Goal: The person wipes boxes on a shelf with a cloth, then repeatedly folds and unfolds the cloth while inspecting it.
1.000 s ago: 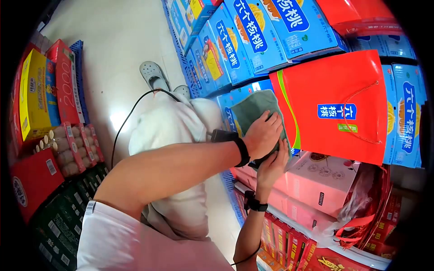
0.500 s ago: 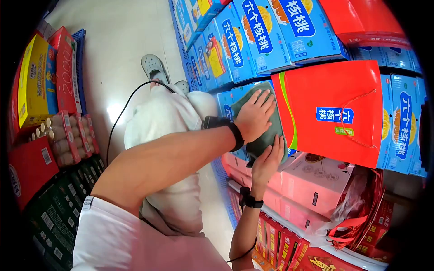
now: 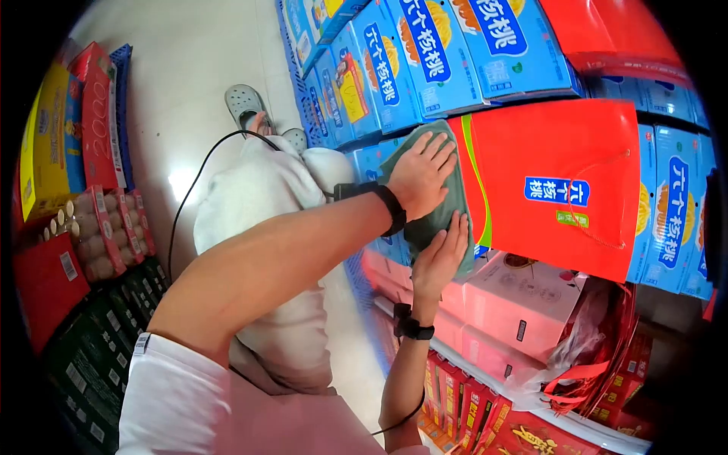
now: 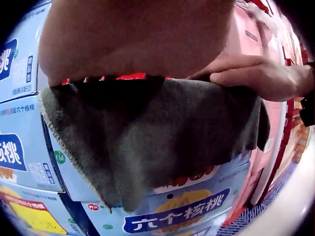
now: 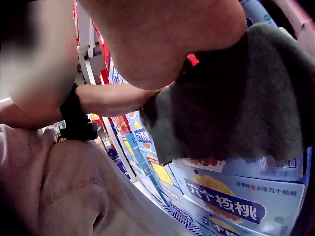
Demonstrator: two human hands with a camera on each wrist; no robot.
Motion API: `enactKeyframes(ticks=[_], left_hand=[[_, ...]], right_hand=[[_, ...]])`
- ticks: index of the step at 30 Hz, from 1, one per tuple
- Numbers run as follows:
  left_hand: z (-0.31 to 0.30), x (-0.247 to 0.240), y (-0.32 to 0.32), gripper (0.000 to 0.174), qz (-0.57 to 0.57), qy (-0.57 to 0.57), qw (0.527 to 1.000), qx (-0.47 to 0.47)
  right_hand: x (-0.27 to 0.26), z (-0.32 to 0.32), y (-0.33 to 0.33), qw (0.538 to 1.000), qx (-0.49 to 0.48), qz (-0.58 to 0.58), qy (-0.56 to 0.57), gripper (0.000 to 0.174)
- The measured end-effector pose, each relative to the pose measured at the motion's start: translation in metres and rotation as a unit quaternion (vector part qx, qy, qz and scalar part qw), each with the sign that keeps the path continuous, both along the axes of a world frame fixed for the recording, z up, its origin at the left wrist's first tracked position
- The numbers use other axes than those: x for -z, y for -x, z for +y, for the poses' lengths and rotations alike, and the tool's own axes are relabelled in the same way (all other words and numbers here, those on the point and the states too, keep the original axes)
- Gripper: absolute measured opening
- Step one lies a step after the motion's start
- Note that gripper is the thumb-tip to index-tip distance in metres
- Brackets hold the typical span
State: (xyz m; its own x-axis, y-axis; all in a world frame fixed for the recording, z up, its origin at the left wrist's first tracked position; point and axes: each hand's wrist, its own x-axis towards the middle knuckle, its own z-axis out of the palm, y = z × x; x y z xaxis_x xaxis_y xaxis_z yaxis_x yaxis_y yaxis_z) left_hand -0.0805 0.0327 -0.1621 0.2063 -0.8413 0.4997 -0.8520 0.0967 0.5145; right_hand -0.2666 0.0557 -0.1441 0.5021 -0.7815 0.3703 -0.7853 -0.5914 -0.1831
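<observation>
The cloth (image 3: 429, 224) is a plain, dull grey-green. The bag (image 3: 553, 189) is bright red, with a green and yellow stripe along one edge and a blue label in white characters. The boxes (image 3: 444, 57) are blue with white characters and what seems an orange-yellow picture. The lower boxes (image 3: 523, 303) are pink.

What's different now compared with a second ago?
The left hand, pressed flat on the green cloth, has slid it upward along the blue boxes, beside the red bag. The right hand followed up below it, fingers on the cloth's lower part. The red bag and the boxes stayed put.
</observation>
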Motion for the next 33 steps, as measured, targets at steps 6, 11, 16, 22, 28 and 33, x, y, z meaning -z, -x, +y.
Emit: enactKeyframes(ticks=[6,11,16,22,28,33], left_hand=[[-0.003,0.004,-0.003,0.065,-0.042,-0.004,0.999,0.016],[-0.003,0.000,0.002,0.065,-0.074,-0.036,0.996,0.021],[-0.006,-0.005,0.010,0.067,-0.106,-0.055,0.993,0.015],[-0.001,-0.004,0.018,0.069,-0.106,-0.053,0.992,0.049],[0.006,-0.004,0.033,0.070,-0.100,-0.061,0.991,0.064],[0.009,0.000,0.040,0.069,-0.086,-0.056,0.992,0.076]], right_hand=[[-0.005,0.001,0.000,1.000,0.015,0.019,0.006,0.049],[-0.009,0.006,0.003,0.998,0.023,0.051,0.015,0.055],[-0.013,0.007,0.007,0.998,0.034,0.057,0.010,0.057],[-0.012,0.011,0.023,0.997,0.042,0.061,0.002,0.058],[-0.014,0.020,0.040,0.996,0.058,0.071,-0.016,0.061],[-0.013,0.023,0.048,0.996,0.054,0.070,-0.011,0.063]])
